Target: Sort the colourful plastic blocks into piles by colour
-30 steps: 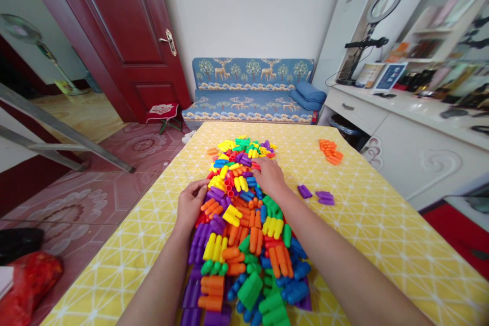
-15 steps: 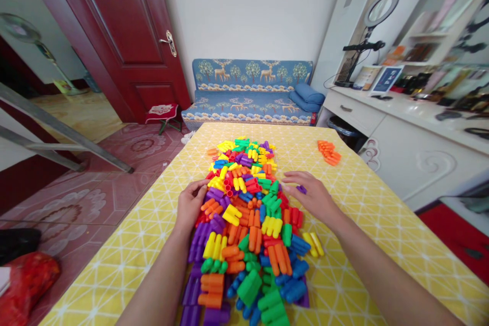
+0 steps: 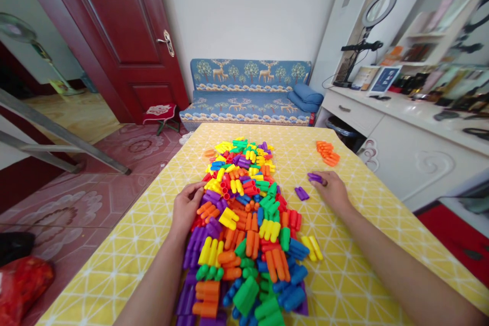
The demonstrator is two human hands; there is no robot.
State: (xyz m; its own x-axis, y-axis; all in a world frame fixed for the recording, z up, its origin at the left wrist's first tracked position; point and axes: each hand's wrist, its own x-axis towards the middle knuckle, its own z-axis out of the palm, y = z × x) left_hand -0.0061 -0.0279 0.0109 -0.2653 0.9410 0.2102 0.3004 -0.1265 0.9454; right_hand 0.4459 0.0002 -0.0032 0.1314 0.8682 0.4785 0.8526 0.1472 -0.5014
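Note:
A long heap of plastic bullet-shaped building blocks [image 3: 250, 242] in purple, yellow, orange, red, green and blue stretches along the table. My right hand [image 3: 333, 191] is to the right of the heap, thumb and fingers pinching a purple block [image 3: 315, 177]. Just left of that hand, a second purple block [image 3: 301, 193] lies by itself on the cloth. My left hand [image 3: 186, 207] rests against the heap's left edge, its fingers slightly bent and apart from the thumb, beside purple and yellow blocks. Part of its fingertips is hidden. Several orange blocks [image 3: 327, 154] lie grouped at the far right.
A yellow cloth with white lines covers the table [image 3: 382, 254]. A yellow block [image 3: 312, 248] lies right of the heap. Beyond stand a blue patterned sofa [image 3: 250, 97] and a small red stool [image 3: 160, 112]. A white dresser [image 3: 412, 135] is on the right, a metal ladder [image 3: 61, 132] on the left.
My right hand has moved right, away from the heap, and now holds a purple block. The other purple block lies in plain view. My left hand stays at the heap's edge.

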